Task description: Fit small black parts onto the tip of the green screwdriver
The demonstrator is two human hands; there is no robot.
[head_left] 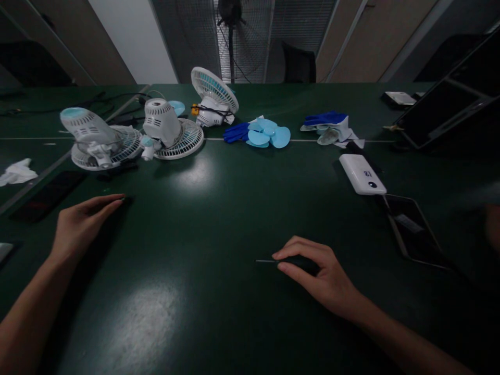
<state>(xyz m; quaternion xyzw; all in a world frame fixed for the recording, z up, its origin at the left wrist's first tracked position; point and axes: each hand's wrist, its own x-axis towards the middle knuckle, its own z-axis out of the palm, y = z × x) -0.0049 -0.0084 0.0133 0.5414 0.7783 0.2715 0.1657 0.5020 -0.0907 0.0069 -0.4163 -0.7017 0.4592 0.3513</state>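
My right hand is closed round the dark handle of a screwdriver, whose thin metal shaft points left, low over the green table. On the left side, my left hand has thumb and forefinger pinched together close to the tabletop. Something tiny shows at those fingertips, too small to name. Beyond that hand lie two small white fans, one on the left and one beside it, both with their grilles down on the table. A third fan stands tilted farther back.
Light blue fan blades rest by a blue glove. More blue and white gloves lie right of them. A white power bank and a phone are at right, a dark flat device at left. Part of another person shows at the right edge.
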